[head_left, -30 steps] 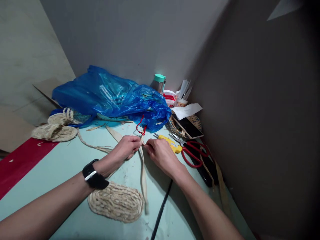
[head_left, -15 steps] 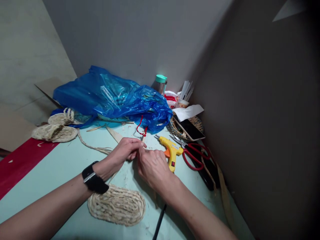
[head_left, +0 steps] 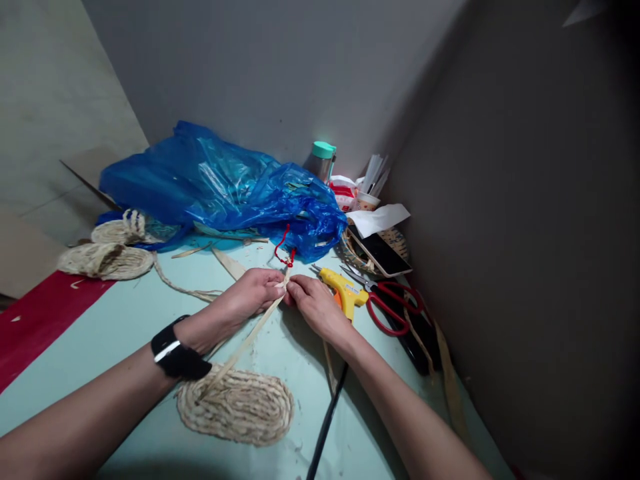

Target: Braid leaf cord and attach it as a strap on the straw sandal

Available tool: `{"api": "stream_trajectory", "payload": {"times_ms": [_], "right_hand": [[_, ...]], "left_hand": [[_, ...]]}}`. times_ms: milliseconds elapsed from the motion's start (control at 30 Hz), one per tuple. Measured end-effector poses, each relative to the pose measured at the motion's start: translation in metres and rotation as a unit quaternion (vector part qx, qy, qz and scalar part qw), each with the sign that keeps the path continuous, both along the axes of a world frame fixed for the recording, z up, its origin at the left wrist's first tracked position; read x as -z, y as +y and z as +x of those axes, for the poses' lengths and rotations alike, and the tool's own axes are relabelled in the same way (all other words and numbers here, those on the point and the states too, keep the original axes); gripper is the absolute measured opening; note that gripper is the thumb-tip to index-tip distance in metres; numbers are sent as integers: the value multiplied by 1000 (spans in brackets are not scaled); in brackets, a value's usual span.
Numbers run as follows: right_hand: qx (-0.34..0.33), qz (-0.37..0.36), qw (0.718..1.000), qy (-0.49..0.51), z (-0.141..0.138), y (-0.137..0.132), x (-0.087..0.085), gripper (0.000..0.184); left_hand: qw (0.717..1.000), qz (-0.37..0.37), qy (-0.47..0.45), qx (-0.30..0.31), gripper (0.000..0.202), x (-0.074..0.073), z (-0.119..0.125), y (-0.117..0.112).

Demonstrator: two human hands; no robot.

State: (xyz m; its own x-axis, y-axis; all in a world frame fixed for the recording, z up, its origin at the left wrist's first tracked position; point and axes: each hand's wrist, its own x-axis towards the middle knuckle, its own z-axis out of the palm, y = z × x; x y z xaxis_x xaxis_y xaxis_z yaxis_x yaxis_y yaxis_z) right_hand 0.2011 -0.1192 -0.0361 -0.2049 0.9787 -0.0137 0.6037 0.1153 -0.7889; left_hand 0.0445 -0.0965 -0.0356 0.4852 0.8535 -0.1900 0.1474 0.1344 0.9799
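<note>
My left hand (head_left: 257, 291) pinches a short braid of pale plant-fibre strips (head_left: 286, 277) just below a red cord (head_left: 291, 257) at its far end. Opposite it, my right hand (head_left: 316, 300) has its fingers closed on the same strips. One flat strip (head_left: 250, 337) runs from my fingers down toward me, its tail lying over a woven oval sole (head_left: 240, 408). Another thin strip (head_left: 329, 367) hangs below my right hand. Fingertip detail is partly hidden. Close to my right hand lies a yellow glue gun (head_left: 345, 290).
Red-handled scissors (head_left: 395, 307) lie at right, by a basket (head_left: 397, 245) with a phone (head_left: 383, 253) on it. A blue plastic bag (head_left: 215, 180) spreads along the wall. Woven slippers (head_left: 107, 260) sit at left. A black cable (head_left: 327, 420) crosses the front.
My right hand has turned and drawn slightly back to the right, so the braid now shows between my hands. A flat strip now lies across toward the sole.
</note>
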Motion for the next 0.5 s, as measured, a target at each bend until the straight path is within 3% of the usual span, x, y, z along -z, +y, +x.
{"api": "stream_trajectory", "payload": {"times_ms": [233,333,500], "right_hand": [[-4,-40,997,62,4,5,10,30],[9,-49,996,71,3,3,11,27],[63,-22,996,64,-4,-3,3,18]], "left_hand": [[983,134,124,-21,14,8,-3,2],[963,195,184,-33,4,-6,-6,0],[928,258,258,-67,15,-31,-3,-13]]}}
